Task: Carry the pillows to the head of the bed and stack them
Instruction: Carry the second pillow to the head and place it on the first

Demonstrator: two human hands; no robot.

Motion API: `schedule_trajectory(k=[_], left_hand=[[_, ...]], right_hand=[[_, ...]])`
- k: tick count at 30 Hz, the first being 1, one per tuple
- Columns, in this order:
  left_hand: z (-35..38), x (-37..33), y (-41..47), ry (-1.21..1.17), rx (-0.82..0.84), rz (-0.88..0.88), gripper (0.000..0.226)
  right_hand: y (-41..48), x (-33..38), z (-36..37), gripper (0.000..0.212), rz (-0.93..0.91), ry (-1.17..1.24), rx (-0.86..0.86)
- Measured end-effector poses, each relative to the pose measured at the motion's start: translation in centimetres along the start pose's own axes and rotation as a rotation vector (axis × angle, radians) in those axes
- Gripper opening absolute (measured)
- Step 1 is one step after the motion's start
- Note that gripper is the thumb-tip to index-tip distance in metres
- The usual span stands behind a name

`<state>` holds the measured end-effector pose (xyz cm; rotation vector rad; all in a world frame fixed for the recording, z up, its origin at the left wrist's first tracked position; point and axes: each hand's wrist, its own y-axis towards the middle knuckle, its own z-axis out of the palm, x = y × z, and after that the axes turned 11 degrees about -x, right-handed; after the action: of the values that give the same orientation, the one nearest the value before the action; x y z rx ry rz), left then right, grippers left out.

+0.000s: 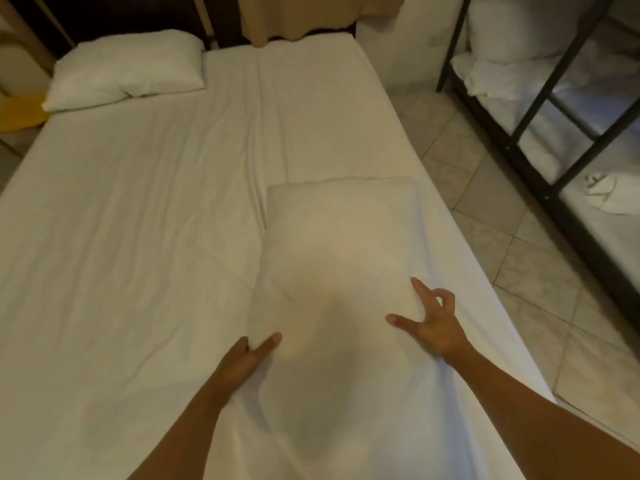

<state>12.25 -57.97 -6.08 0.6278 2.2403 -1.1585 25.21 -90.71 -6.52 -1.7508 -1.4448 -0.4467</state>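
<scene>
A white pillow (pixel 339 258) lies lengthwise on the right half of the white bed (pixel 138 237), near the foot. My left hand (pixel 247 358) grips its near left edge, thumb on top and fingers tucked under. My right hand (pixel 433 323) touches its near right edge with fingers spread; whether it grips is unclear. A second white pillow (pixel 128 69) rests at the head of the bed on the left side.
Tiled floor (pixel 502 254) runs along the bed's right side. A black metal bunk frame (pixel 526 123) with white bedding stands at the right. A tan cloth (pixel 304 15) hangs over the dark headboard. Something yellow (pixel 20 112) sits at the far left.
</scene>
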Motion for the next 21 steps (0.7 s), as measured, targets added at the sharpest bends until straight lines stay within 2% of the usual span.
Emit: schedule_trajectory(k=[2, 4, 6, 10, 13, 15, 18, 21], left_hand=[[0.2, -1.8, 1.7, -0.026, -0.021, 0.043, 0.055], [0.7, -2.8, 4.3, -0.038, -0.037, 0.088, 0.065], [1.2, -3.3, 6.8, -0.042, -0.03, 0.137, 0.063], [2.4, -4.5, 11.0, -0.177, -0.053, 0.183, 0.08], [3.1, -5.2, 13.2, -0.234, -0.091, 0.167, 0.102], [3.6, -6.4, 13.0, -0.23, -0.072, 0.25, 0.105], [4.0, -8.3, 10.5, -0.186, -0.09, 0.452, 0.089], [3.1, -10.7, 7.3, -0.04, -0.054, 0.629, 0.09]], right_hand=[[1.4, 0.1, 0.3, 0.101, -0.017, 0.017, -0.003], [3.0, 0.0, 0.7, 0.095, -0.01, 0.057, -0.019], [4.7, -0.3, 1.1, 0.09, 0.017, 0.126, -0.039], [7.8, -1.5, 1.8, 0.088, 0.029, 0.217, -0.052], [8.8, -1.8, 2.2, 0.088, 0.013, 0.302, -0.059], [8.7, -1.3, 2.4, 0.09, -0.003, 0.349, -0.055], [7.5, 0.3, 1.7, 0.097, -0.097, 0.327, -0.068], [5.3, 2.7, -0.2, 0.09, -0.215, 0.262, -0.068]])
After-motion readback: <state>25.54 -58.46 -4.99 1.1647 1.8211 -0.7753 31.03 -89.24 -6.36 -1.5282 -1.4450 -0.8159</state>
